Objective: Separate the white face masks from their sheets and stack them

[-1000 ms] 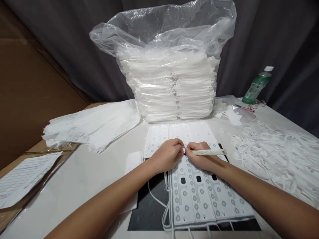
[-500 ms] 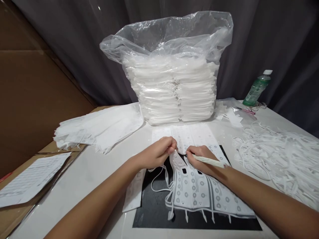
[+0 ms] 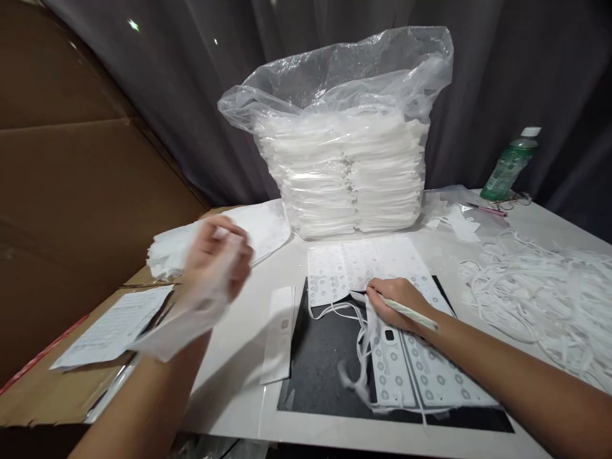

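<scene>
My left hand (image 3: 217,261) is raised over the left of the table, blurred, its fingers closed on a thin white sheet piece (image 3: 186,325) that trails down across my forearm. My right hand (image 3: 394,299) grips a craft knife (image 3: 406,312) with a pale wrapped handle; its tip points left above the black mat (image 3: 325,370). Under and beside that hand lie white printed sheets (image 3: 433,376) with grey circles and a dark slot. Loose thin white strips (image 3: 361,338) curl at their left edge. Another printed sheet (image 3: 329,274) lies behind.
A clear bag (image 3: 344,172) packed with white sheets stands at the back. Folded white pieces (image 3: 280,331) lie left of the mat. White strip scraps (image 3: 540,299) heap at right. A green bottle (image 3: 509,166) stands back right; printed paper (image 3: 115,325) lies on cardboard at left.
My left hand has pulled a sheet piece off the printed sheets and swung it left and up. The right hand stays over the sheets with the knife. The view has turned slightly left.
</scene>
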A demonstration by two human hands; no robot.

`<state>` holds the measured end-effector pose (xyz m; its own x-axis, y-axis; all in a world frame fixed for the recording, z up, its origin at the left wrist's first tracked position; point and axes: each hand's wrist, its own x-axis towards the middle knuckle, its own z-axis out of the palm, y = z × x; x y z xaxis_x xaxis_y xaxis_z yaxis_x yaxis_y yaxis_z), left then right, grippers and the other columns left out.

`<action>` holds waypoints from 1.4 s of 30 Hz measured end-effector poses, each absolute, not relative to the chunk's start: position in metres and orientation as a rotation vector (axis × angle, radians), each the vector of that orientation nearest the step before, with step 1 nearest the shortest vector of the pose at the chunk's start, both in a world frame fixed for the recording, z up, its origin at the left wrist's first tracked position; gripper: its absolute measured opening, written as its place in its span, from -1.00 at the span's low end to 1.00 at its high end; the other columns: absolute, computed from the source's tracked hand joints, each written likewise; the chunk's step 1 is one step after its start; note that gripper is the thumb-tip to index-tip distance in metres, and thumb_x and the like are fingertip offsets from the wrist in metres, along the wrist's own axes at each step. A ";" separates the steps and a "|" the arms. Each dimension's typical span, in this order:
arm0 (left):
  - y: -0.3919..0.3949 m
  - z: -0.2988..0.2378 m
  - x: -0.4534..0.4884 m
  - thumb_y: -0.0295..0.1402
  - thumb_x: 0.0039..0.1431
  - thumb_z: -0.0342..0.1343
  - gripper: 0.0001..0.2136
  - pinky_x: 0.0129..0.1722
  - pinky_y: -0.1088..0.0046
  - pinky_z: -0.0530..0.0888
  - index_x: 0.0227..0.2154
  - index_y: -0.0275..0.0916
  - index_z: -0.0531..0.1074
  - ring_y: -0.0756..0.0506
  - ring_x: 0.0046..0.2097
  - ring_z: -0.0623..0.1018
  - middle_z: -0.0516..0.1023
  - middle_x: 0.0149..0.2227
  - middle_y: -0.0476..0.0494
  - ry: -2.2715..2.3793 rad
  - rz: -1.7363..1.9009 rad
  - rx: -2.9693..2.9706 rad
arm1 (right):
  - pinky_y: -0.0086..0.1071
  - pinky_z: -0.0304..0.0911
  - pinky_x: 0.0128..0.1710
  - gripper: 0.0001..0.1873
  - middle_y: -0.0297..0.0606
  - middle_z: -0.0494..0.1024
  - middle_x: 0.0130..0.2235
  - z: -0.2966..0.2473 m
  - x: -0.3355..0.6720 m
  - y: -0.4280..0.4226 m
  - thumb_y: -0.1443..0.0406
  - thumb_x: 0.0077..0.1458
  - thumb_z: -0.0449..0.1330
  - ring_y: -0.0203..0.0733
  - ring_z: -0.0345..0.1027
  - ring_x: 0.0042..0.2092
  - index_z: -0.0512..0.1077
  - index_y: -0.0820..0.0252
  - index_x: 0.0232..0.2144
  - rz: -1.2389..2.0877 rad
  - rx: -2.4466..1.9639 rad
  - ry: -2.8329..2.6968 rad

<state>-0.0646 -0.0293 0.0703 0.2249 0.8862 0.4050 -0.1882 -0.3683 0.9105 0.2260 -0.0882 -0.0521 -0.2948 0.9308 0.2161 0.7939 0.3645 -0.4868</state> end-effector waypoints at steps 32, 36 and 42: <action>-0.026 -0.020 0.053 0.13 0.22 -0.15 -0.29 0.21 -0.20 -0.09 0.32 -0.10 -0.11 -0.36 0.36 -0.13 -0.22 0.37 -0.26 0.929 -0.361 2.728 | -0.48 0.24 -0.59 -0.64 -0.33 0.46 -0.52 -0.050 0.274 -0.084 0.09 0.17 0.03 -0.36 0.28 -0.59 0.40 0.20 -0.50 1.247 -1.457 -1.477; -0.013 -0.007 0.039 0.16 0.13 -0.04 -0.24 0.16 -0.33 -0.18 0.32 -0.02 -0.09 -0.42 0.35 -0.14 -0.21 0.36 -0.24 0.931 -0.460 2.651 | -0.49 0.23 -0.60 -0.72 -0.35 0.46 -0.48 -0.049 0.264 -0.088 0.11 0.15 0.06 -0.38 0.29 -0.59 0.42 0.17 -0.37 1.290 -1.443 -1.434; -0.011 -0.002 0.050 0.03 0.21 0.00 -0.50 0.19 -0.26 -0.08 0.14 -0.07 0.29 -0.37 0.31 0.08 0.14 0.30 -0.23 0.858 -0.104 2.687 | -0.51 0.18 -0.62 -0.81 -0.38 0.49 -0.50 -0.047 0.258 -0.088 0.15 0.11 0.13 -0.36 0.30 -0.56 0.31 0.13 -0.43 1.196 -1.476 -1.394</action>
